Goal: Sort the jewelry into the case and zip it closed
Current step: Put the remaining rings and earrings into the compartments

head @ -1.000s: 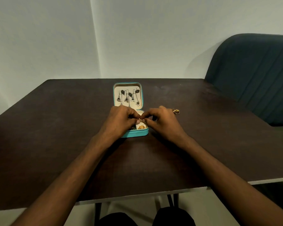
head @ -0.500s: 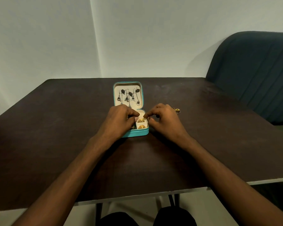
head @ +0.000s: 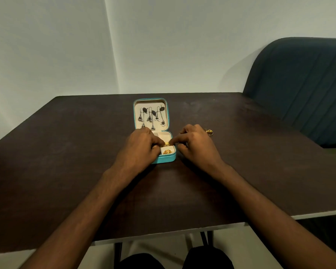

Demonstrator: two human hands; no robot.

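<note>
Dark table (head: 66, 152) by pale wall (head: 47, 45); possibly teal case (head: 164, 159).

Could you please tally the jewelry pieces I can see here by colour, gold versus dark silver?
Gold pieces: 3, namely the ring in the case base, the piece at the fingertips and the piece on the table.
Dark silver dangling earrings on the lid: about 4; they overlap.
Total: about 7.

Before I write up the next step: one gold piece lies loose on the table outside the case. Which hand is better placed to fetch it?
Right. The right hand sits just beside the loose gold piece, while the left hand is across the teal case.
</note>
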